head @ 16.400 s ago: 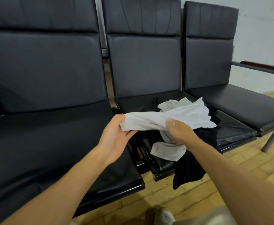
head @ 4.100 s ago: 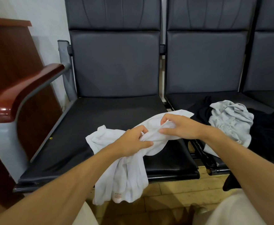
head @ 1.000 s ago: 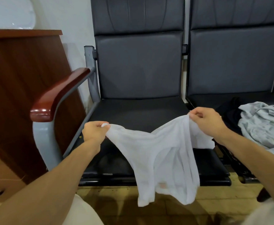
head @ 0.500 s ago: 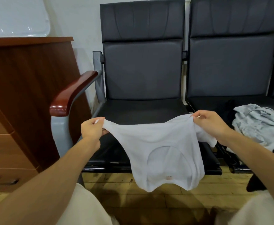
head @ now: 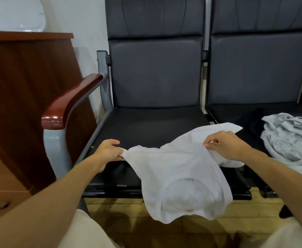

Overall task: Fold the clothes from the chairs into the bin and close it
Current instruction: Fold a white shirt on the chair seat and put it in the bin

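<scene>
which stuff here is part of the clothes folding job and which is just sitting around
Part of the job:
- white t-shirt, pinched by left hand and right hand, spread over the chair seat
- grey garment on the next seat
- black garment beside it

Just there:
- wooden cabinet
- red-brown armrest

No bin is in view.

Thin white cloth shirt (head: 178,169) in my pinch (soft, matt); chair seat (head: 152,126) smooth black leather-look; armrest (head: 69,102) at 10 o'clock glossy wood.
</scene>
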The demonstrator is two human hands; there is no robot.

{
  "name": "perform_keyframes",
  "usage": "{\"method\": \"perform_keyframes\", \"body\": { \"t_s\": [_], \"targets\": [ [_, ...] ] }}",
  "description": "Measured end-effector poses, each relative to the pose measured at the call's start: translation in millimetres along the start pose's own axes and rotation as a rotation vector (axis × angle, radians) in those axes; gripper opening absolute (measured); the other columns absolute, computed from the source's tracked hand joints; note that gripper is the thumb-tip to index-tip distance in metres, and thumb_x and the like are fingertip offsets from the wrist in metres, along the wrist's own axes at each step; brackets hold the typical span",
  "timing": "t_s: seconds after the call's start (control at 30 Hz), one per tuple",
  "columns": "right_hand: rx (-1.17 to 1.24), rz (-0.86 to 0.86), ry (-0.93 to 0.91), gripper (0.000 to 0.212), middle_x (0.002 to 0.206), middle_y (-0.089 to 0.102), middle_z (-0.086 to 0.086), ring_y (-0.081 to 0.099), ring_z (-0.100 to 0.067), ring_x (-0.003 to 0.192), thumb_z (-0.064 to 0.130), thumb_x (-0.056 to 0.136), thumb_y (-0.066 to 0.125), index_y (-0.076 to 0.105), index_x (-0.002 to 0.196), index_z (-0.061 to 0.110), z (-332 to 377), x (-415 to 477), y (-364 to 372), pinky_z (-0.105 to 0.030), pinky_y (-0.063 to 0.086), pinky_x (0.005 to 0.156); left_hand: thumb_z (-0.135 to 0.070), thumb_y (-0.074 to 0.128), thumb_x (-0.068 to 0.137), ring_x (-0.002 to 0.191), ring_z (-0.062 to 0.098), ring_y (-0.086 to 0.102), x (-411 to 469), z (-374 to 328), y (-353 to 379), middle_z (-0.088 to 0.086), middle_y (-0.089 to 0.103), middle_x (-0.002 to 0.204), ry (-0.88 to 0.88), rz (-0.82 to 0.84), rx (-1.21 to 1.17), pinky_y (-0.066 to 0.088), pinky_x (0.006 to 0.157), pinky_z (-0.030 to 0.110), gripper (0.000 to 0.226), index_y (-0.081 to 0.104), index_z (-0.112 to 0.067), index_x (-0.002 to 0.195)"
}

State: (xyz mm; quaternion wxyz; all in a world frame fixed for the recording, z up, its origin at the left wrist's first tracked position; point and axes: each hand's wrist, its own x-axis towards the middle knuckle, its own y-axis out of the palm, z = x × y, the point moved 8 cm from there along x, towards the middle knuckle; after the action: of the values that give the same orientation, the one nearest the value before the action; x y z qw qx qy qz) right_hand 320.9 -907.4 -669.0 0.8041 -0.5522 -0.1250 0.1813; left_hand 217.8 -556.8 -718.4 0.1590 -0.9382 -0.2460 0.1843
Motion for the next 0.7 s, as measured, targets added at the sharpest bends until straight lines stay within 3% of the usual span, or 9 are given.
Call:
{"method": "perform_keyframes", "body": {
  "t_s": [0.1,0.2,0.27,0.3,0.37,0.47,0.57,0.7],
  "targets": [
    [-0.059,0.028,0.015,0.023,0.100,0.067,0.008,0.059,-0.015,0.093,0.026,0.095,0.057,0.060,0.081,0.044,-4,8,6,-0.037,0.052,0.087,-0.001,0.064,0.084,0.108,0.025,0.053,3,-8,-8,0.013,0.045,0.126,0.129,-0.082,0.345,0.044,0.089,0.029,0.050,0.051,-0.010,0.131],
    [-0.033,0.027,0.021,0.017,0.097,0.065,0.006,0.057,-0.014,0.093,0.021,0.095,0.058,0.064,0.086,0.033,-5,13,8,-0.029,0.048,0.084,0.005,0.062,0.078,0.099,0.020,0.051,-8,-36,-14,0.004,0.047,0.109,0.419,-0.190,0.461,0.042,0.081,0.022,0.030,0.061,-0.019,0.096],
    [-0.007,0.032,0.015,0.014,0.094,0.064,0.006,0.057,-0.014,0.091,0.017,0.095,0.059,0.066,0.088,0.027,-4,15,9,-0.024,0.043,0.080,0.010,0.058,0.078,0.087,0.015,0.057,-14,-41,-2,-0.002,0.056,0.094,0.498,-0.056,0.501,0.042,0.068,0.015,0.035,0.061,-0.025,0.078],
    [0.002,0.034,0.017,0.013,0.093,0.064,0.006,0.057,-0.014,0.091,0.017,0.095,0.059,0.066,0.088,0.025,-4,16,9,-0.023,0.041,0.080,0.008,0.058,0.080,0.087,0.011,0.058,-17,-38,9,-0.005,0.059,0.093,0.502,0.063,0.573,0.043,0.069,0.013,0.037,0.062,-0.028,0.076],
    [0.008,0.043,0.025,0.011,0.092,0.064,0.005,0.057,-0.014,0.091,0.017,0.094,0.060,0.066,0.089,0.024,-5,18,10,-0.023,0.041,0.080,0.001,0.060,0.086,0.097,0.009,0.057,-20,-27,28,-0.008,0.059,0.101,0.506,0.265,0.739,0.046,0.082,0.017,0.035,0.065,-0.033,0.081],
    [-0.027,0.056,0.020,0.009,0.092,0.062,0.006,0.056,-0.013,0.090,0.019,0.094,0.061,0.067,0.090,0.023,-5,24,12,-0.023,0.040,0.080,-0.009,0.061,0.092,0.107,0.007,0.050,-20,-22,40,-0.011,0.055,0.112,0.542,0.357,0.843,0.042,0.099,0.025,0.027,0.066,-0.034,0.102],
    [-0.068,0.067,0.005,0.010,0.092,0.061,0.008,0.055,-0.013,0.089,0.020,0.095,0.060,0.066,0.089,0.025,-3,30,15,-0.023,0.040,0.080,-0.015,0.060,0.094,0.106,0.003,0.045,-14,-24,50,-0.011,0.054,0.115,0.579,0.367,0.906,0.036,0.099,0.020,0.025,0.067,-0.026,0.116],
    [-0.088,0.095,0.000,0.009,0.094,0.061,0.007,0.056,-0.014,0.091,0.023,0.094,0.060,0.064,0.087,0.026,-4,37,19,-0.024,0.041,0.081,-0.019,0.060,0.094,0.103,0.007,0.047,-1,-26,59,-0.010,0.055,0.108,0.593,0.345,0.940,0.040,0.095,0.022,0.019,0.070,-0.024,0.109]
  ]
}}
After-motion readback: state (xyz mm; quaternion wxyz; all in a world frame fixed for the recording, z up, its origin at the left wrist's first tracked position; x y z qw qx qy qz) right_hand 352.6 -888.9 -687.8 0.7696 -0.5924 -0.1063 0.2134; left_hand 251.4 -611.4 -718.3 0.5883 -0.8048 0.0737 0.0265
